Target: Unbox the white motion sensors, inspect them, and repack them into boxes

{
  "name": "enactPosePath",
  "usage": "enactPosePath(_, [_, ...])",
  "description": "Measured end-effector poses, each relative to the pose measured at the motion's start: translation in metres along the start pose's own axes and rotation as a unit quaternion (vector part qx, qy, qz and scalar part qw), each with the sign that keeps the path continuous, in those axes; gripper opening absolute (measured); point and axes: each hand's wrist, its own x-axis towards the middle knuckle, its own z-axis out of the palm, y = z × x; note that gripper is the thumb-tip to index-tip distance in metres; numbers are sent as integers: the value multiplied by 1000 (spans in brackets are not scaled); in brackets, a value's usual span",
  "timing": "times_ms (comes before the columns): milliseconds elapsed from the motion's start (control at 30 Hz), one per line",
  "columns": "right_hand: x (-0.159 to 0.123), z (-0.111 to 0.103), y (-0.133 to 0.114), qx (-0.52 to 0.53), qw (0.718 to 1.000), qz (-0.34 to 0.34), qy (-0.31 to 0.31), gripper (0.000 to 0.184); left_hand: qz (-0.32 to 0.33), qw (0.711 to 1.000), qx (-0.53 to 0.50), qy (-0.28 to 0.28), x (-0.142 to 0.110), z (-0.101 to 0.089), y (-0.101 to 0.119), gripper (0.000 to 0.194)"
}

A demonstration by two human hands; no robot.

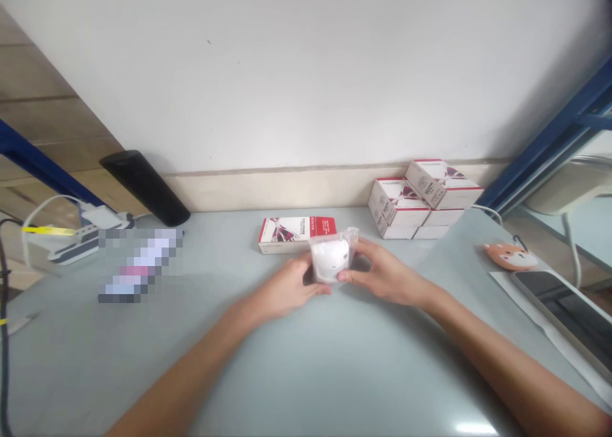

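Note:
A small white device in a clear plastic bag (pixel 331 258) is held just above the grey table (pixel 306 360), near its middle. My left hand (pixel 287 290) grips the bag's left side, fingers curled round it. My right hand (pixel 382 272) pinches its right side with thumb and fingers. Right behind the bag lies a flat red-and-white box (pixel 287 233).
Several red-and-white boxes (pixel 421 201) are stacked at the back right by the wall. A black cylinder (pixel 143 185) leans at the back left, next to a power strip (pixel 76 239). An orange animal-shaped thing (pixel 509 256) and a dark tablet-like screen (pixel 564 309) lie at the right edge.

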Motion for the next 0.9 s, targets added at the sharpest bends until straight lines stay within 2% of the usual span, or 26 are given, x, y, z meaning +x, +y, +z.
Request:
enactPosePath(100, [2,6,0,44,998,-15,-30,38,29,999,-15,7,-2,0,3,53])
enactPosePath(200, [2,10,3,12,999,-39,-25,41,82,993,-67,47,-4,2,4,69])
enactPosePath(333, [0,18,8,-89,993,-70,-14,36,87,987,-92,98,-3,7,2,51])
enactPosePath(400, [-2,22,10,-119,991,-56,-8,31,71,989,-92,95,-2,9,2,48])
enactPosePath(467, [-3,24,11,-125,991,-36,-7,37,59,989,-99,91,-2,9,3,51])
enactPosePath(533, [-3,24,10,-106,994,-29,-15,44,51,985,-129,103,-1,7,5,52])
enactPosePath(600, [-2,23,5,-39,999,-13,-25,43,38,974,-182,129,0,5,8,52])
enactPosePath(733, [0,21,-9,111,992,59,-18,27,30,940,-294,171,2,2,14,51])
enactPosePath(900, [0,16,-15,91,992,84,35,23,32,902,-404,149,1,0,20,48])
